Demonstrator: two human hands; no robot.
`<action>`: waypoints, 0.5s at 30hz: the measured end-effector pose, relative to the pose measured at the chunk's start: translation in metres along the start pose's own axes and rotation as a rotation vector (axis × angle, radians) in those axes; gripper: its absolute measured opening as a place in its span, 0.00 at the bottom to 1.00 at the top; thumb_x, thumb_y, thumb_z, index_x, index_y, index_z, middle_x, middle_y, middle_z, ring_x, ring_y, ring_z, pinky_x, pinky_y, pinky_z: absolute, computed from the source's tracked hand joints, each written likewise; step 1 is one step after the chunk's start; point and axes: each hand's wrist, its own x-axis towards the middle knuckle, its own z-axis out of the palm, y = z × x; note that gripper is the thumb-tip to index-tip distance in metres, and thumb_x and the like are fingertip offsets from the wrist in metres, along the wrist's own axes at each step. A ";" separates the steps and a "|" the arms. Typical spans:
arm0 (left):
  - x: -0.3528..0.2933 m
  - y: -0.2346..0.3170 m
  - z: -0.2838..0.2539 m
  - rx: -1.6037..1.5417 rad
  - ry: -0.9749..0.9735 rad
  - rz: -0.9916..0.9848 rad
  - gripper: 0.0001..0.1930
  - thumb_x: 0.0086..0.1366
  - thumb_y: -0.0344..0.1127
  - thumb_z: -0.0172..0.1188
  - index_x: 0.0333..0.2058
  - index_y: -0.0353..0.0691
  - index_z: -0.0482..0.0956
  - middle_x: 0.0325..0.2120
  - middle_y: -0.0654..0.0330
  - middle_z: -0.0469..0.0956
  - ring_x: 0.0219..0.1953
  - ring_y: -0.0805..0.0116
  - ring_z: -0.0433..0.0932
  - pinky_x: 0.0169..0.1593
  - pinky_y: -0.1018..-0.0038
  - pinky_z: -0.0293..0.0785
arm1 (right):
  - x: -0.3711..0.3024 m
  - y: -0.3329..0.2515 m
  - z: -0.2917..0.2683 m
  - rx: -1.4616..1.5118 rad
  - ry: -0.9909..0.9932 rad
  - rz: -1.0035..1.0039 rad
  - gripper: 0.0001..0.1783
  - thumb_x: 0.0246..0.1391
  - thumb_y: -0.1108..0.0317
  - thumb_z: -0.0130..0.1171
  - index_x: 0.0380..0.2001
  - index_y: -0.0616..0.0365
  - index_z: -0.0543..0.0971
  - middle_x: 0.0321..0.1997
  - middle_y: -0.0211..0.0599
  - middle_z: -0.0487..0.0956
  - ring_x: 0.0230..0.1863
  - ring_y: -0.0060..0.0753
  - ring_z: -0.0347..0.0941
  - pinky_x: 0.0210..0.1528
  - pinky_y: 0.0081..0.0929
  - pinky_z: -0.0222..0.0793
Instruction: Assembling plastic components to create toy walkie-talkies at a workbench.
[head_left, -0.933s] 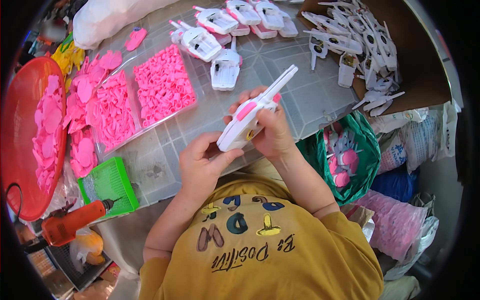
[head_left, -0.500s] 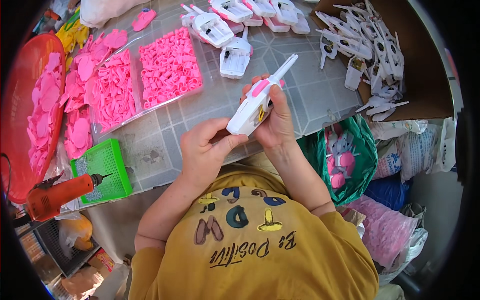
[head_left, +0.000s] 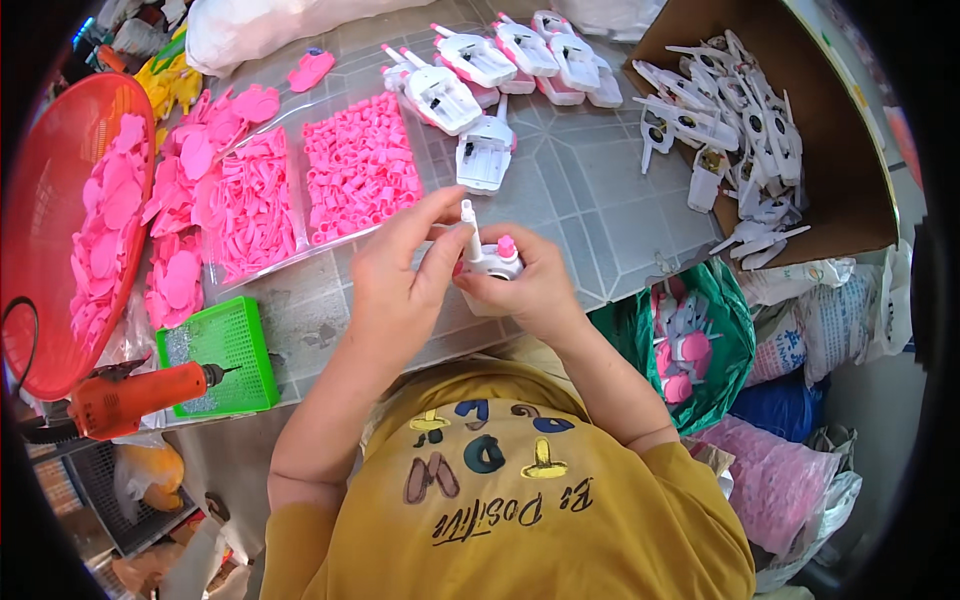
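Note:
Over the table's near edge I hold a white and pink toy walkie-talkie [head_left: 492,264], its top end turned up toward me. My right hand [head_left: 545,295] wraps round the body. My left hand [head_left: 392,285] has its thumb and fingertips at the white antenna [head_left: 471,232], closed about it. Beside the antenna, a pink knob [head_left: 507,246] stands on the top. Most of the casing is hidden by my fingers. Just beyond my hands lies an open-backed white walkie-talkie shell [head_left: 486,158], with several more white and pink units [head_left: 445,98] behind it.
Left of my hands, a clear tray [head_left: 300,215] holds small pink parts [head_left: 362,165]. A red basin [head_left: 50,190] of pink pieces, a green basket [head_left: 235,355] and an orange power drill [head_left: 140,400] lie farther left. A cardboard box [head_left: 850,130] holds white shells; a green bag [head_left: 735,335] hangs below.
The walkie-talkie has tipped from slanting away to standing with its antenna toward me. My left hand has moved from its bottom end up to the antenna. The view has shifted slightly.

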 end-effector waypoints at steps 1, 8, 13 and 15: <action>0.002 0.000 0.001 0.031 -0.007 0.001 0.15 0.66 0.30 0.62 0.50 0.33 0.79 0.38 0.55 0.83 0.40 0.65 0.82 0.45 0.71 0.78 | 0.001 -0.001 0.002 0.001 -0.002 -0.002 0.17 0.48 0.73 0.72 0.43 0.60 0.80 0.34 0.26 0.82 0.33 0.15 0.74 0.33 0.19 0.70; 0.011 -0.011 -0.011 -0.147 -0.066 -0.048 0.11 0.68 0.26 0.59 0.49 0.32 0.80 0.37 0.59 0.84 0.40 0.75 0.81 0.45 0.76 0.77 | 0.002 -0.009 0.007 -0.259 0.047 -0.043 0.19 0.46 0.71 0.74 0.42 0.59 0.81 0.33 0.27 0.82 0.33 0.14 0.74 0.34 0.19 0.71; 0.016 -0.016 -0.021 -0.333 -0.167 -0.243 0.12 0.70 0.27 0.58 0.50 0.32 0.79 0.39 0.58 0.82 0.42 0.73 0.80 0.48 0.74 0.77 | 0.004 0.000 0.006 -0.180 -0.036 0.049 0.19 0.47 0.71 0.74 0.43 0.57 0.80 0.34 0.25 0.82 0.36 0.16 0.76 0.39 0.21 0.72; 0.012 -0.019 -0.023 -0.338 -0.192 -0.287 0.12 0.70 0.27 0.57 0.50 0.33 0.78 0.39 0.59 0.82 0.42 0.73 0.80 0.47 0.74 0.77 | 0.003 0.006 0.008 -0.137 -0.076 0.075 0.19 0.48 0.72 0.73 0.44 0.58 0.80 0.36 0.28 0.83 0.37 0.18 0.77 0.41 0.23 0.74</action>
